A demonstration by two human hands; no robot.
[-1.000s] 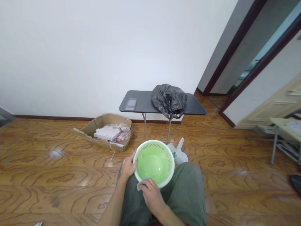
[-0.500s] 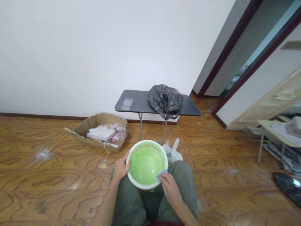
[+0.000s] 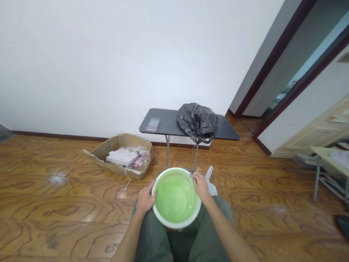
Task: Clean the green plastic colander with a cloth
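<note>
A round basin (image 3: 174, 198), green inside with a white rim and a band of small holes, rests on my lap between my knees. My left hand (image 3: 146, 198) grips its rim at the left, thumb over the edge. At the upper right of the rim, my right hand (image 3: 201, 185) presses a small pale cloth (image 3: 192, 175) against the edge. Most of the cloth is hidden under the fingers.
A cardboard box (image 3: 102, 160) with white and pink packaging stands on the floor ahead left. Against the wall is a black folding table (image 3: 169, 123) bearing a crumpled black plastic bag (image 3: 196, 122). A white plastic bag (image 3: 212, 186) lies beyond my right knee.
My right hand has moved with the cloth from the basin's lower right rim up to its upper right rim. The left hand keeps its hold. The view has shifted slightly.
</note>
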